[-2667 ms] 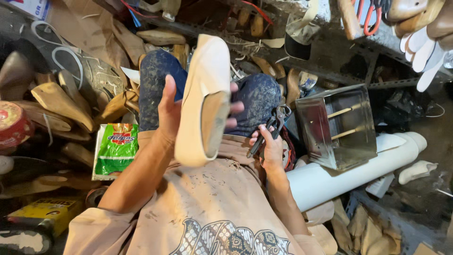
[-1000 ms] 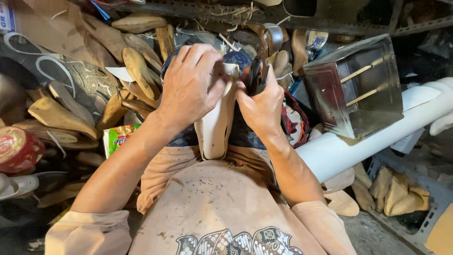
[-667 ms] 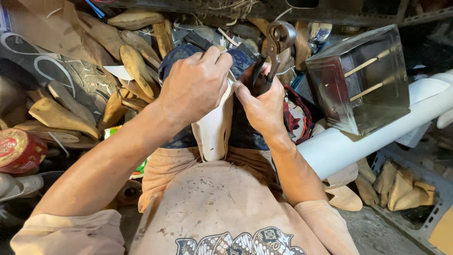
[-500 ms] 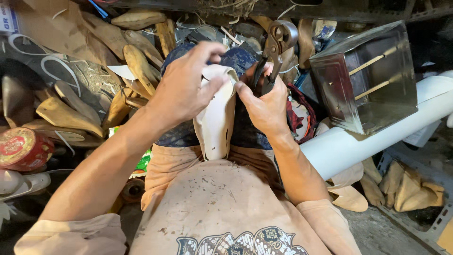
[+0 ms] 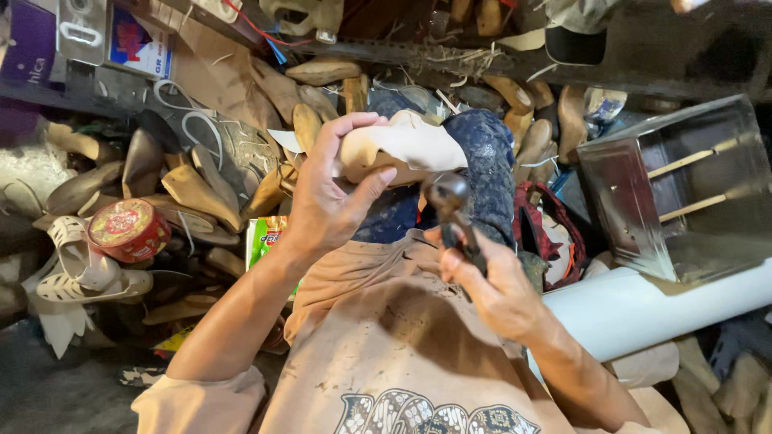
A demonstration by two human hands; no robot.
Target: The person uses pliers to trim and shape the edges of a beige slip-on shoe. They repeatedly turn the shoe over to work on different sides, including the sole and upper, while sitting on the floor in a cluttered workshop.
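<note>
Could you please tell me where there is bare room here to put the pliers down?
Little is free. The apron between the left hand and right hand is bare, as is the white pipe below the metal box. Left of the left hand, wooden shoe forms and a red tin crowd everything.

cream shoe upper [image 5: 402,145], dark pliers [image 5: 458,221], red round tin [image 5: 129,230] on the left, white pipe [image 5: 643,309] right

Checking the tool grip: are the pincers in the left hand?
No, the right hand grips the dark pincers; the left hand holds the cream shoe.
</note>
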